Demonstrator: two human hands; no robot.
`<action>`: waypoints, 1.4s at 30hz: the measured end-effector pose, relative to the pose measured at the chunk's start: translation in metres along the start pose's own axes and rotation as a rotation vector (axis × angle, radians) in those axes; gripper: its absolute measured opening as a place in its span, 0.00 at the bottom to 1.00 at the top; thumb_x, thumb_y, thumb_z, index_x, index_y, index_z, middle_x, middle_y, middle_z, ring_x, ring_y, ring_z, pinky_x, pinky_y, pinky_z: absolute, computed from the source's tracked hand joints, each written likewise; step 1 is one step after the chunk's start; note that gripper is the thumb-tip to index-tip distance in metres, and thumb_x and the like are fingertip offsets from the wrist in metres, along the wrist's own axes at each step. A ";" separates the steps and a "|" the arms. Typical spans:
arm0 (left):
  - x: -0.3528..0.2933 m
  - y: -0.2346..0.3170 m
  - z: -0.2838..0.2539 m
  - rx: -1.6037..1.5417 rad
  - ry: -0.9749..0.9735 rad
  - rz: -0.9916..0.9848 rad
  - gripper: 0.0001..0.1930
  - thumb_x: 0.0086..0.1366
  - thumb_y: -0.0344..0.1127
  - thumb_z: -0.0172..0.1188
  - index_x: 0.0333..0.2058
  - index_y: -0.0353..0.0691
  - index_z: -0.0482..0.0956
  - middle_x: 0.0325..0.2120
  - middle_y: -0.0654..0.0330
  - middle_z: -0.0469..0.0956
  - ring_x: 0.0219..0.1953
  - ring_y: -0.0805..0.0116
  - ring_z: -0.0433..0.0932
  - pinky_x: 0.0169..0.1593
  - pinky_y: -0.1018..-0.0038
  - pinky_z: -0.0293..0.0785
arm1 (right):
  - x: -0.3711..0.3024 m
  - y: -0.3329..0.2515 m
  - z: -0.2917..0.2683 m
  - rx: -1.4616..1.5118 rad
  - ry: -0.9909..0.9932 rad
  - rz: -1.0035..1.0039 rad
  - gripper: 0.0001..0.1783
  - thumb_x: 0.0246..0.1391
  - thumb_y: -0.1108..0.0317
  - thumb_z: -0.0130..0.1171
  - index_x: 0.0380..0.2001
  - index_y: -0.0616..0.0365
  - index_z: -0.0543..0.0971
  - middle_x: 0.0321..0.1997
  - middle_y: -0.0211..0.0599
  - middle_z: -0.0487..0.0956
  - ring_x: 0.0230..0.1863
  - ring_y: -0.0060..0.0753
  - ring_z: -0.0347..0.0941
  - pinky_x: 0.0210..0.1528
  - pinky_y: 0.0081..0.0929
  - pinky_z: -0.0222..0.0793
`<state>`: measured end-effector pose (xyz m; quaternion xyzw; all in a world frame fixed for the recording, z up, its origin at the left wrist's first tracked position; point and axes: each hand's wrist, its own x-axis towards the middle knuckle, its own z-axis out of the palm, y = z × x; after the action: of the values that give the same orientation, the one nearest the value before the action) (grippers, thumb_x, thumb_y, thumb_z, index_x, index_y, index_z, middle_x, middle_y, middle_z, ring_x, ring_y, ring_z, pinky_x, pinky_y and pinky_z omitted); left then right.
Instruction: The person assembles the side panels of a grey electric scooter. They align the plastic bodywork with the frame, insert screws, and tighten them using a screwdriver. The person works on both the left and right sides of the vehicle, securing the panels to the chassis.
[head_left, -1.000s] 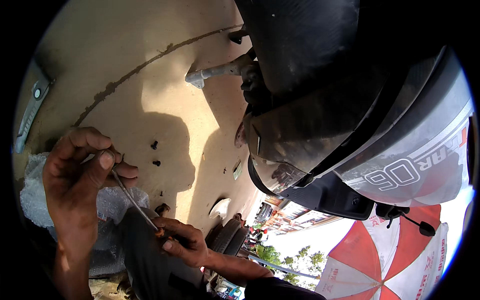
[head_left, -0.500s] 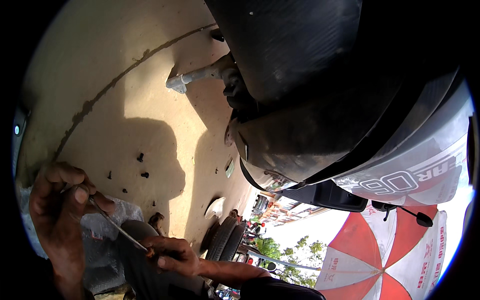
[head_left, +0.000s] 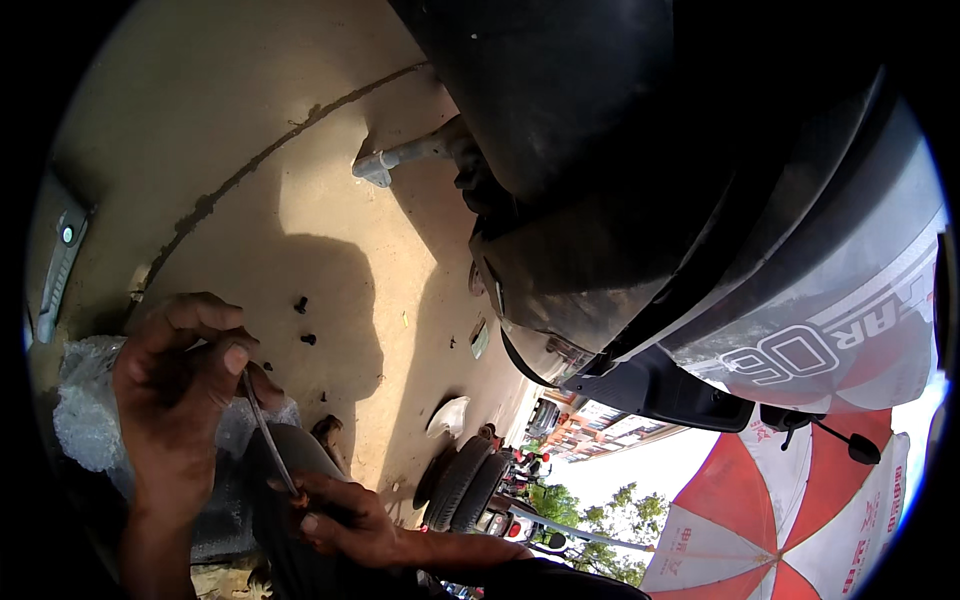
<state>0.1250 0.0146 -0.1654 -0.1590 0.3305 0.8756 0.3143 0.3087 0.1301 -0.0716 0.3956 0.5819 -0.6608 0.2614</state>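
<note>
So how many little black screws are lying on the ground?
2 for sure: one screw just above the left hand, another screw right below it. More may hide in the shadow or under the hands.

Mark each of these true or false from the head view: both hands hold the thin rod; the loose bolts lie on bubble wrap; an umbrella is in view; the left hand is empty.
1. Both hands hold the thin rod. True: the left hand pinches its upper end and the right hand its lower end.
2. The loose bolts lie on bubble wrap. False: they lie on the bare ground; the bubble wrap is under the left hand.
3. A red and white umbrella is in view. True, at the lower right.
4. The left hand is empty. False: its grip is closed on the rod.
</note>
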 end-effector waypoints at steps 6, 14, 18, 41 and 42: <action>-0.025 0.020 0.076 -0.224 -0.294 -0.075 0.16 0.68 0.27 0.70 0.49 0.27 0.77 0.40 0.47 0.84 0.33 0.61 0.88 0.40 0.69 0.87 | 0.004 -0.042 -0.019 -0.536 -0.116 -0.624 0.16 0.65 0.74 0.66 0.53 0.67 0.78 0.43 0.38 0.80 0.39 0.30 0.77 0.43 0.28 0.74; -0.043 0.020 0.075 0.141 -0.281 0.284 0.23 0.68 0.35 0.71 0.54 0.28 0.75 0.44 0.47 0.81 0.43 0.62 0.85 0.47 0.66 0.83 | -0.025 -0.111 -0.030 -0.279 0.007 -0.676 0.20 0.62 0.72 0.71 0.52 0.72 0.77 0.49 0.52 0.83 0.52 0.42 0.82 0.56 0.38 0.79; -0.064 0.003 0.029 0.527 -0.430 0.262 0.27 0.64 0.44 0.75 0.52 0.30 0.74 0.38 0.51 0.81 0.34 0.61 0.83 0.40 0.66 0.81 | -0.007 -0.122 -0.030 -0.287 -0.033 -0.685 0.20 0.65 0.68 0.69 0.52 0.68 0.74 0.48 0.60 0.82 0.49 0.48 0.84 0.51 0.41 0.83; -0.075 -0.035 0.022 0.589 -0.218 0.681 0.26 0.63 0.42 0.74 0.51 0.26 0.81 0.29 0.53 0.86 0.23 0.60 0.85 0.26 0.68 0.79 | 0.011 -0.184 -0.066 0.400 -0.268 -0.811 0.37 0.75 0.54 0.53 0.79 0.52 0.56 0.51 0.40 0.82 0.21 0.22 0.75 0.20 0.23 0.80; -0.074 -0.035 0.020 0.591 -0.225 0.673 0.26 0.63 0.43 0.74 0.50 0.26 0.81 0.30 0.53 0.87 0.23 0.60 0.85 0.26 0.68 0.80 | 0.011 -0.185 -0.066 0.420 -0.305 -0.797 0.36 0.74 0.56 0.54 0.79 0.51 0.56 0.52 0.40 0.82 0.22 0.23 0.76 0.20 0.23 0.81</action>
<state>0.2018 0.0158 -0.1313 0.1496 0.5632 0.8089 0.0785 0.1675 0.2308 0.0226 0.0840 0.4972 -0.8634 -0.0156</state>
